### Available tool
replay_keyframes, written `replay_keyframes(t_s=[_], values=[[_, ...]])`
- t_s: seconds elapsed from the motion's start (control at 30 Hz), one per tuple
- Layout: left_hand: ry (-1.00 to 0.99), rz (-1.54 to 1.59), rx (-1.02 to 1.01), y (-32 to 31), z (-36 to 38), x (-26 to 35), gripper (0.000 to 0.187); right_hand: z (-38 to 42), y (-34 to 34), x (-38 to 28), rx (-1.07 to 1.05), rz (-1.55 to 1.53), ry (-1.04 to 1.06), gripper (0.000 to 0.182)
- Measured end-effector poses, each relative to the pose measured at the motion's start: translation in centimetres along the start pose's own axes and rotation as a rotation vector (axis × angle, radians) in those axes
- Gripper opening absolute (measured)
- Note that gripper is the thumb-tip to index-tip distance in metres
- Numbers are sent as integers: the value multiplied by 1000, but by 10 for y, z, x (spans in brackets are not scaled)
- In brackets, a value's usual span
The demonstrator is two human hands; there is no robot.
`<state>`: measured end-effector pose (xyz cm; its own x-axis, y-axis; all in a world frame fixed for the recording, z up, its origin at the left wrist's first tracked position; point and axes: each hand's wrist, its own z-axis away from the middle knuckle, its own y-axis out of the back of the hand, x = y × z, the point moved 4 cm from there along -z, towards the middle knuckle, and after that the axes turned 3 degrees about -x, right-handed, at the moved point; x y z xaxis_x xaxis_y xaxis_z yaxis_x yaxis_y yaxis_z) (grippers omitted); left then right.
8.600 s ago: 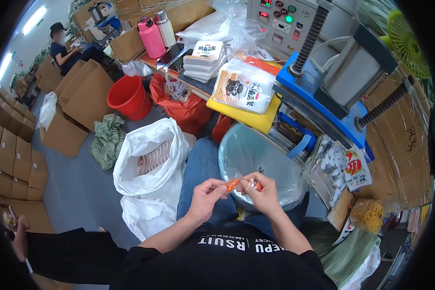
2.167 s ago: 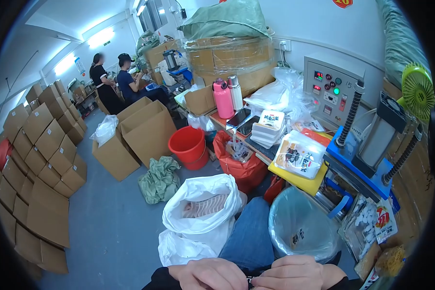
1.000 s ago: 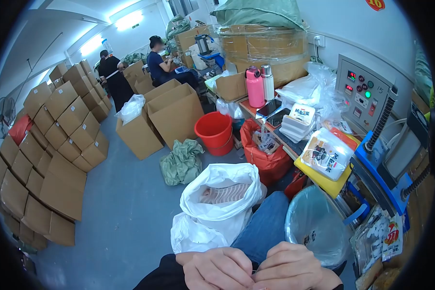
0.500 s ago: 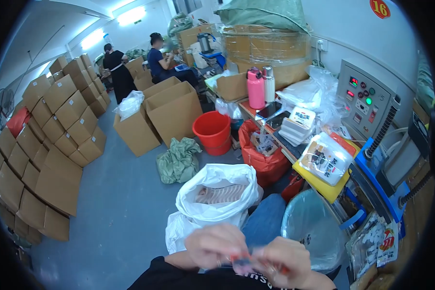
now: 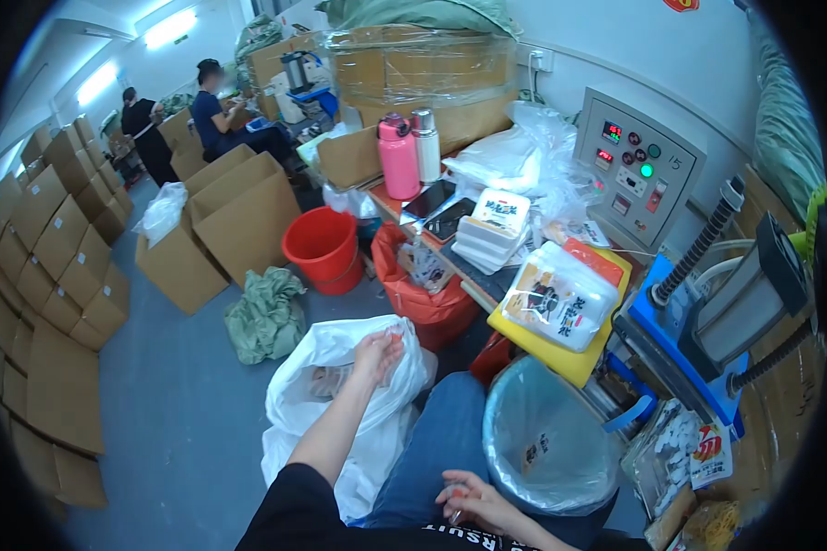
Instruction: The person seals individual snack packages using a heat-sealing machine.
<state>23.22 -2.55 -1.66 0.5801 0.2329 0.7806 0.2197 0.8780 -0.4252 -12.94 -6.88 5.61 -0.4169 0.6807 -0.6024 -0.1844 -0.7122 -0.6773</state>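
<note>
My left hand (image 5: 377, 356) is stretched out over the open white sack (image 5: 294, 354), its fingers pinched on a small clear-and-red piece (image 5: 394, 336) whose kind I cannot make out. Inside the sack lie ribbed, see-through plastic pieces (image 5: 326, 380), partly covered by my forearm. Low in front of my body, by my jeans-clad leg (image 5: 432, 441), my right hand (image 5: 478, 503) has its fingers curled around another small clear item with a reddish part (image 5: 454, 491). Right of that leg stands a bin lined with a clear bag (image 5: 551, 450).
A lidded food pack (image 5: 560, 296) rests on a yellow board (image 5: 547, 351) beside a blue press machine (image 5: 680, 321). Bottles (image 5: 398, 156) and stacked packs (image 5: 491, 230) occupy the bench. Red bucket (image 5: 322, 250), green sack (image 5: 265, 317) and cartons (image 5: 244, 216) stand left. Two people work farther back.
My hands, together in front of my chest before, have separated. The left has reached forward over the white sack; the right has dropped lower and left. The view has turned right.
</note>
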Motion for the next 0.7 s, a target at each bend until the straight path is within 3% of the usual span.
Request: replay_keyframes(t_s=[0.07,0.13,0.17,0.27,0.33,0.37,0.5,0.57,0.6,0.63,0.7], values=[[3,-35,-15,-14,-65,-6,13,3,2,0,-13,200,-28,55],[-22,-59,8,-30,-124,-7,9,-1,23,21,51,188,45,53],[-27,-58,35,-37,-151,-7,7,7,1,-5,178,136,186,51],[-42,73,16,-63,-205,3,17,0,34,19,-34,-86,223,87],[4,151,-21,-75,-218,-8,25,-9,57,35,-114,-126,291,98],[-25,236,-15,-75,-219,-12,29,-7,52,28,73,-218,109,103],[-91,378,-10,-62,-225,-31,40,-11,65,34,-8,-252,162,93],[-89,353,-23,-50,-222,-46,44,-8,66,34,111,-252,47,83],[-91,380,45,-42,-219,-52,43,-7,58,27,95,-213,144,70],[-98,410,109,-39,-216,-56,43,-6,53,20,91,-211,139,70],[-53,461,117,-39,-181,-59,38,-3,36,-7,290,122,82,60]])
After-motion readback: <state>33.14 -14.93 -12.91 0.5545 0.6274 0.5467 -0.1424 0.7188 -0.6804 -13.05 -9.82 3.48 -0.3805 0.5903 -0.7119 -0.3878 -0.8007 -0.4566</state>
